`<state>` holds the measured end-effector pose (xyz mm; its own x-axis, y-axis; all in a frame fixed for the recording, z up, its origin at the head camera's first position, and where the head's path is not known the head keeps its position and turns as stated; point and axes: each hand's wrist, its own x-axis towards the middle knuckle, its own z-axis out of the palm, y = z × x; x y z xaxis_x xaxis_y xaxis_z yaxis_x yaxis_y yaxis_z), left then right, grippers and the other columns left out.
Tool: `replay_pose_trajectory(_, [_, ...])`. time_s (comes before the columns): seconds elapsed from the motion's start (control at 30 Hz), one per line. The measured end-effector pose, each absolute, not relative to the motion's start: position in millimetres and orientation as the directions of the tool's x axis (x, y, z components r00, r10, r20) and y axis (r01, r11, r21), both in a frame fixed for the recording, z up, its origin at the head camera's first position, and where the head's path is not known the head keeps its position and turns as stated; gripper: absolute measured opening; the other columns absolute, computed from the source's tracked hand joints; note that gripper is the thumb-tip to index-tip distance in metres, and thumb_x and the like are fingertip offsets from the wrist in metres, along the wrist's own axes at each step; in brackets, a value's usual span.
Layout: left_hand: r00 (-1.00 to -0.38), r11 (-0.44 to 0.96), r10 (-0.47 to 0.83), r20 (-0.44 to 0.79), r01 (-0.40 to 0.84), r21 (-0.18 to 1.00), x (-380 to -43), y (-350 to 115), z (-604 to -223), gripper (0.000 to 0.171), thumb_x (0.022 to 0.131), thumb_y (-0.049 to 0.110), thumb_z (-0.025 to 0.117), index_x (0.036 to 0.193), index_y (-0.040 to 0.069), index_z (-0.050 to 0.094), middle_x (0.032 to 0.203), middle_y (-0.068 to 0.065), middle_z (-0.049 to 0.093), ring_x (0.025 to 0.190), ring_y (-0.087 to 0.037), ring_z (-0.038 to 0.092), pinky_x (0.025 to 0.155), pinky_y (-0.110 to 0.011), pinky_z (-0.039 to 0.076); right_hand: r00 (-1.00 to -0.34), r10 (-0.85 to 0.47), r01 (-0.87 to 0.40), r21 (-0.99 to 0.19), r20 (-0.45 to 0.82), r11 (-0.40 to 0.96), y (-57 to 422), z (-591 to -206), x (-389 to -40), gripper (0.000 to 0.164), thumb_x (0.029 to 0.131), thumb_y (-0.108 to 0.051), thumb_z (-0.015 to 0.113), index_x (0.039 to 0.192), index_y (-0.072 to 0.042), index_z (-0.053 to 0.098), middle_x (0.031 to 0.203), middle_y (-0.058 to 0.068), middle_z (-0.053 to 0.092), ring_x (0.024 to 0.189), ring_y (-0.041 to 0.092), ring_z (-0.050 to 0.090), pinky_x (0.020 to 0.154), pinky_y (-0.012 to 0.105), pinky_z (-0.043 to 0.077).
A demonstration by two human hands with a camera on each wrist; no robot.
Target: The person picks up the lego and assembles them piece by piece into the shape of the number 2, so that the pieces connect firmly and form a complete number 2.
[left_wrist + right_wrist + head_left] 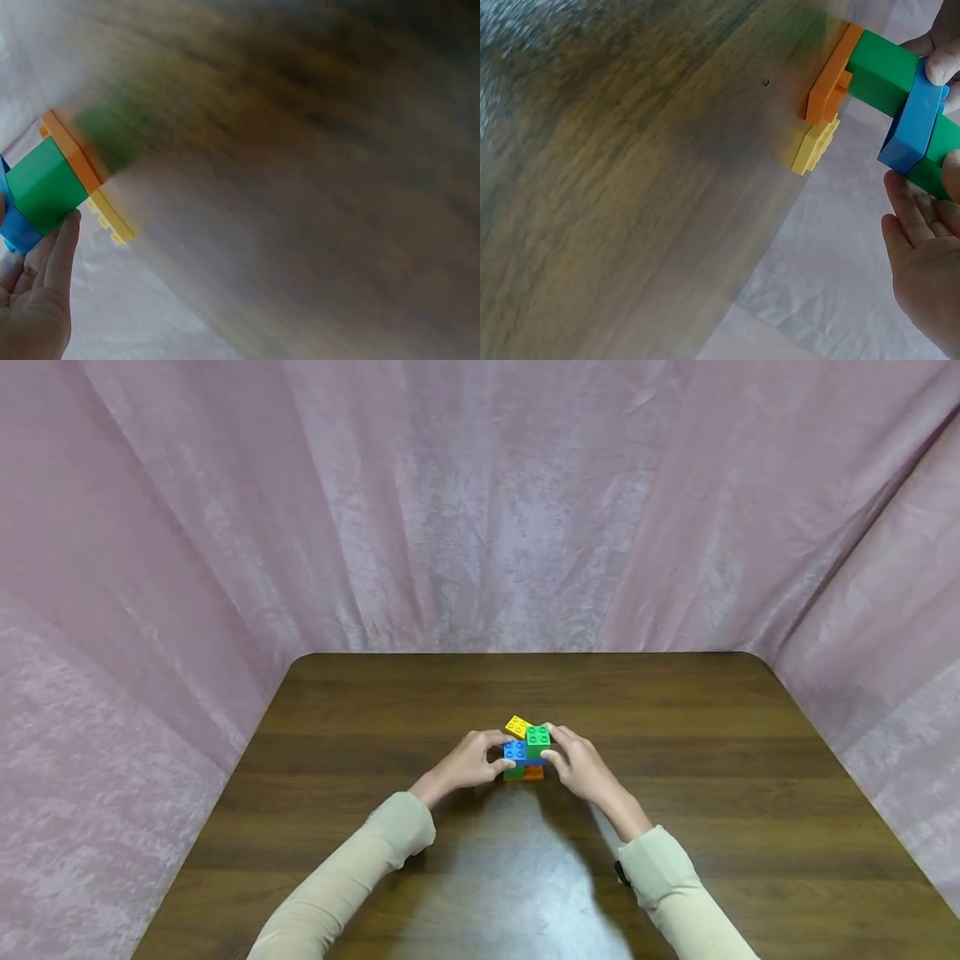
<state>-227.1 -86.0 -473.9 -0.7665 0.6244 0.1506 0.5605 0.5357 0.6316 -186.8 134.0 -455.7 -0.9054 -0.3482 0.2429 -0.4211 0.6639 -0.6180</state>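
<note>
A small stack of toy building bricks stands on the table. An orange brick (832, 79) forms its base, with a lower green brick (885, 71) on one end. Across the top of that lies a blue brick (913, 124), its right end overhanging the orange one. An upper green brick (537, 742) sits on the blue brick's right end. My left hand (471, 760) pinches the blue brick's left end between thumb and fingers. My right hand (579, 764) holds the upper green brick from the right side, thumb at the front, fingers behind.
Just behind the stack, a yellow brick (517, 725) lies studs up on the brown wooden table (375, 702). Pink curtains (480, 510) hang beyond the table's far edge and along both sides.
</note>
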Motion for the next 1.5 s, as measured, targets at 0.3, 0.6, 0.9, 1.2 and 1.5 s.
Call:
replay_pose_trajectory(0.3, [-0.774,0.552,0.623,0.111,0.535,0.64,-227,-83,-474,0.042,0.09,0.016,0.069,0.126,-0.003,0.062,0.118,-0.016,0.069,0.088,-0.015,0.062,0.085,-0.034,0.056,-0.902,-0.349,-0.429,-0.611,0.254,0.665,136,-458,-184,0.043,0.095,-0.007,0.059,0.134,0.01,0.05,0.123,0.024,0.061,0.109,0.036,0.063,0.093,0.049,0.051])
replay_pose_trajectory(0.6, [-0.773,0.539,0.622,0.127,0.54,0.646,-231,-82,-472,0.041,0.09,0.015,0.069,0.126,-0.003,0.062,0.118,-0.016,0.069,0.096,-0.019,0.065,0.09,-0.038,0.055,-0.893,-0.336,-0.45,-0.594,0.299,0.667,136,-461,-188,0.043,0.095,-0.008,0.06,0.134,0.008,0.05,0.122,0.023,0.061,0.108,0.035,0.063,0.093,0.049,0.051])
replay_pose_trajectory(0.9, [-0.775,0.544,0.62,0.124,0.538,0.644,-232,-81,-474,0.04,0.09,0.014,0.069,0.125,-0.004,0.062,0.115,-0.016,0.069,0.095,-0.018,0.064,0.089,-0.038,0.055,-0.901,-0.334,-0.433,-0.595,0.276,0.677,138,-463,-188,0.044,0.096,-0.009,0.059,0.136,0.007,0.049,0.124,0.023,0.06,0.111,0.036,0.062,0.093,0.049,0.051])
replay_pose_trajectory(1.2, [-0.777,0.539,0.616,0.129,0.536,0.65,-229,-81,-476,0.04,0.09,0.015,0.069,0.125,-0.003,0.062,0.115,-0.016,0.069,0.096,-0.019,0.064,0.09,-0.039,0.055,-0.897,-0.325,-0.441,-0.586,0.299,0.68,138,-468,-184,0.045,0.096,-0.009,0.06,0.136,0.007,0.049,0.124,0.024,0.06,0.11,0.036,0.063,0.093,0.048,0.052])
replay_pose_trajectory(1.5, [-0.792,0.53,0.599,0.113,0.499,0.686,-227,-85,-471,0.041,0.09,0.014,0.069,0.127,-0.003,0.062,0.117,-0.016,0.069,0.095,-0.018,0.064,0.087,-0.036,0.055,-0.882,-0.342,-0.471,-0.592,0.324,0.654,135,-465,-186,0.045,0.095,-0.01,0.061,0.135,0.008,0.049,0.124,0.025,0.06,0.11,0.037,0.063,0.093,0.049,0.052])
